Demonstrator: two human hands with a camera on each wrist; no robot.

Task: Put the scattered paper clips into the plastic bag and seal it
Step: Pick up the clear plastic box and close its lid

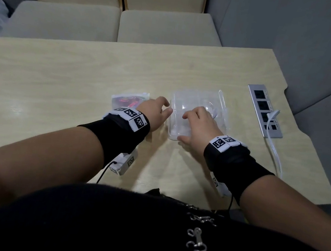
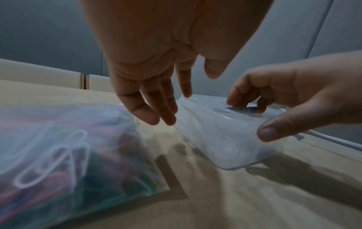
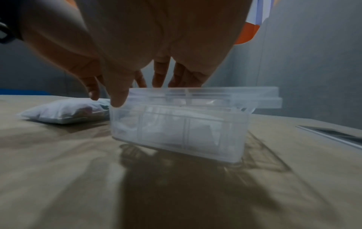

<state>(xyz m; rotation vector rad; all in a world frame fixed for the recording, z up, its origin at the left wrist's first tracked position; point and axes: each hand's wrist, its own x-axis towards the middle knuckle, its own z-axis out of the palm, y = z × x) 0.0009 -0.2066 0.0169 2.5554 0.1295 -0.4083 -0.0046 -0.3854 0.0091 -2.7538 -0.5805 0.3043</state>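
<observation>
A clear plastic bag (image 1: 129, 100) full of coloured paper clips (image 2: 58, 155) lies flat on the wooden table (image 1: 63, 76). To its right stands a clear plastic box (image 1: 198, 106), tilted with one side off the table in the right wrist view. My right hand (image 1: 183, 127) grips the box (image 2: 221, 136), thumb (image 2: 268, 133) on the near wall and fingers curled over the top edge. My left hand (image 1: 167, 108) hovers between bag and box with relaxed fingers (image 2: 152, 114) and holds nothing. From the right wrist, the bag (image 3: 64, 111) lies left of the box (image 3: 176, 128).
A metal power strip (image 1: 265, 111) is set into the table at the right, with a white cable (image 1: 274, 150) plugged in and trailing toward me. Beige sofa seats (image 1: 110, 24) lie beyond the far table edge. A grey wall bounds the right side.
</observation>
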